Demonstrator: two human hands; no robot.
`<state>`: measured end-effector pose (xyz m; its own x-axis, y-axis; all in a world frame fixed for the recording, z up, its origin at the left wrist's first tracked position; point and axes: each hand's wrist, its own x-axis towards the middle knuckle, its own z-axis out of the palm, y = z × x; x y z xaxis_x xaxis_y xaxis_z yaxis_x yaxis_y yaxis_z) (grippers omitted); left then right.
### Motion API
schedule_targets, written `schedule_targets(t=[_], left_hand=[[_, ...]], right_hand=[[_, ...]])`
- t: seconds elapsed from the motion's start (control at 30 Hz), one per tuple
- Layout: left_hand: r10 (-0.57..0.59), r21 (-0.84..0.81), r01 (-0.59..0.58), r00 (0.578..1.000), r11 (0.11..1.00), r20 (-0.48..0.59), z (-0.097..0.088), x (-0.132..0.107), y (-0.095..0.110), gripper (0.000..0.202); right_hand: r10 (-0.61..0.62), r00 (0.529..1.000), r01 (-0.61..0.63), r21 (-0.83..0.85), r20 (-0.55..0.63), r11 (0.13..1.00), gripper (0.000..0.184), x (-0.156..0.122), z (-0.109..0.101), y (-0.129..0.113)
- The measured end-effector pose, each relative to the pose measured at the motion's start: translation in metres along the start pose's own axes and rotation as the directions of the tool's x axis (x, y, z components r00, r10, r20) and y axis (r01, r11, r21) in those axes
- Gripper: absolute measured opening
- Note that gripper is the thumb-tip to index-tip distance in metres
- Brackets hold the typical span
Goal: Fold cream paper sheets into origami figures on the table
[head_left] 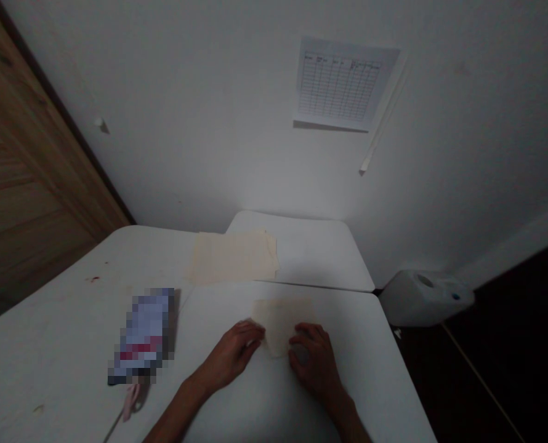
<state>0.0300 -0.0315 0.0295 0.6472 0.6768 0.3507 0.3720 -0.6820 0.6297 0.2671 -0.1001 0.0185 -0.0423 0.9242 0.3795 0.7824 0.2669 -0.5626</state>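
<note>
A thin, pale cream sheet that looks like paper point(281, 317) lies on the white table point(237, 412) between my hands. Its near end narrows, as if the sides are folded in. My left hand point(237, 352) has its fingers and thumb drawn together on the sheet's left edge. On the opposite side, my right hand point(314, 363) curls its fingers and thumb at the right edge, gripping it. Just beyond them, a larger stack of similar cream sheets point(232, 255) rests flat, with uneven corners on its right side.
A blurred-out phone-like item point(143, 332) with a pink strap and cord point(130, 400) lies left. Tables meet at seams against a white wall bearing a printed chart point(341, 83). A whitish plastic jug point(424, 298) stands on the dark floor right; a wooden door point(29, 160) is left.
</note>
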Motion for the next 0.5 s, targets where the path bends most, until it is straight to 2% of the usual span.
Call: schedule_targets(t=[0.13,0.33,0.5], left_hand=[[-0.059,-0.025,0.058,0.998,0.998,-0.021,0.001,0.015,-0.003,0.013],[-0.023,0.052,0.022,1.000,0.998,0.012,0.001,0.040,-0.001,0.014],[-0.017,0.092,0.016,1.000,0.996,0.007,0.010,0.053,-0.007,0.016]], right_hand=[[-0.001,1.000,0.001,-0.029,-0.007,1.000,0.023,-0.001,0.001,0.002],[0.009,1.000,-0.010,-0.079,-0.004,0.997,0.031,-0.003,0.005,0.003],[0.011,1.000,-0.011,-0.086,-0.004,0.996,0.042,-0.002,0.007,0.003]])
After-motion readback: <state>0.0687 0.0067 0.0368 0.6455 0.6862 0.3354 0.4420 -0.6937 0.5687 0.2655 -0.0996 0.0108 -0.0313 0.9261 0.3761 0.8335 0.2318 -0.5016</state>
